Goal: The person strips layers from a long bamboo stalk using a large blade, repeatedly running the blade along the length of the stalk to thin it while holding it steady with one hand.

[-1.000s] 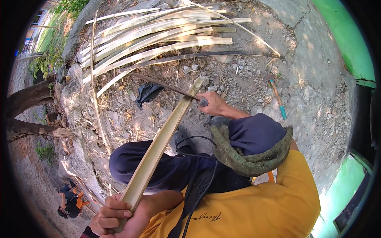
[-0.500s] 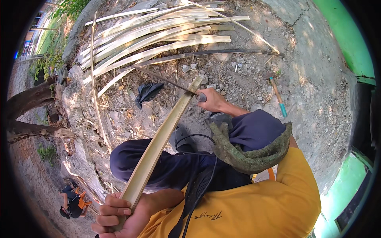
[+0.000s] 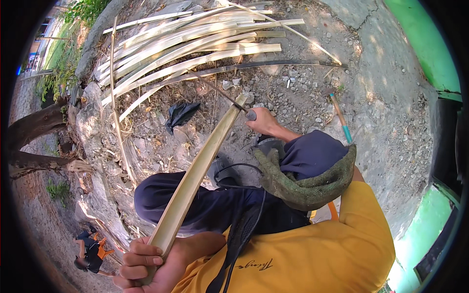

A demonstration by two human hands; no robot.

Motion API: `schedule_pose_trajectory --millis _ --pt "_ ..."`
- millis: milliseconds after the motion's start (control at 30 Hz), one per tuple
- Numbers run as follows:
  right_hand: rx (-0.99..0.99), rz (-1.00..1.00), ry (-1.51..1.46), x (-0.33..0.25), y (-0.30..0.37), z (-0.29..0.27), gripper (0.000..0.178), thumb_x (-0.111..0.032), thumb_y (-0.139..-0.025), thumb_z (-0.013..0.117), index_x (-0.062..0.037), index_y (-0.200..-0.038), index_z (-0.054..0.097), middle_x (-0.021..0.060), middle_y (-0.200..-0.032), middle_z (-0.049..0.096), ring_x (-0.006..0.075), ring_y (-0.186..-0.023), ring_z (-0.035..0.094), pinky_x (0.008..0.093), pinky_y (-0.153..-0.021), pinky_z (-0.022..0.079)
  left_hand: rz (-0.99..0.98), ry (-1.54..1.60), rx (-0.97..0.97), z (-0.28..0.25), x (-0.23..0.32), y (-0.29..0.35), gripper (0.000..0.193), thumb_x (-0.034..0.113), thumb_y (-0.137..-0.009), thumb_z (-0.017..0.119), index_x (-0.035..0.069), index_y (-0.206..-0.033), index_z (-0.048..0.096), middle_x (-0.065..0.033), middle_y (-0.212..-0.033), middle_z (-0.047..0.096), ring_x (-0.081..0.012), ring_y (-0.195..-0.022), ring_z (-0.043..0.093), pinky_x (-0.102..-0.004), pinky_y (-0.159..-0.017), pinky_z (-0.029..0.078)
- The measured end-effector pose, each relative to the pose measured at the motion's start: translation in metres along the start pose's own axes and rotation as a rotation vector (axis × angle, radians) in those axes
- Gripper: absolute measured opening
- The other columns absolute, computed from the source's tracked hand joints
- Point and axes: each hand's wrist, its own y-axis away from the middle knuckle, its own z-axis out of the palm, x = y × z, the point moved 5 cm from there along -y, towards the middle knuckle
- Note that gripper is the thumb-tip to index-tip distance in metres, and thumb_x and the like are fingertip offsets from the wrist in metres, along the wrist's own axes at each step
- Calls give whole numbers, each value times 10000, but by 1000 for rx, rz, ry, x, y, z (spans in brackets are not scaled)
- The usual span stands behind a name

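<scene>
My left hand (image 3: 146,266) is closed round the near end of a split bamboo strip (image 3: 196,168), pale and hollowed on its upper face. The strip slants up and away across my left leg. My right hand (image 3: 265,122) grips the dark rounded handle of a long-bladed knife (image 3: 218,91). Its narrow dark blade crosses the strip close to the far end and points up to the left. Whether the edge has bitten into the bamboo I cannot tell.
Several split bamboo strips (image 3: 195,61) lie heaped on the stony ground ahead. A black plastic bag (image 3: 181,116) lies left of the strip, and a hammer-like tool (image 3: 341,118) with a wood-and-teal handle lies right. A rolled green cloth (image 3: 312,188) rests over my right leg. Another person (image 3: 90,251) sits far left.
The knife's blade has swung upward and slid slightly toward the strip's far end. My right hand has turned with it, while my left hand and the strip stay nearly still.
</scene>
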Motion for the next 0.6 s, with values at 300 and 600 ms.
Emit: schedule_pose_trajectory --millis 300,600 --pt "-61 -206 14 -24 6 -9 216 -192 -736 678 5 -807 625 189 -700 636 363 -648 616 447 -646 476 22 -85 43 1 -1 -6 351 317 -1023 419 145 -727 343 51 -562 240 -67 -430 235 -211 -374 240" --pt "-158 67 -186 9 -3 8 218 -170 -742 676 24 -748 577 104 -605 566 222 -563 556 409 -575 446 -8 0 -24 -5 -4 -6 355 313 -1023 419 151 -717 338 53 -571 243 -60 -441 238 -216 -385 249"
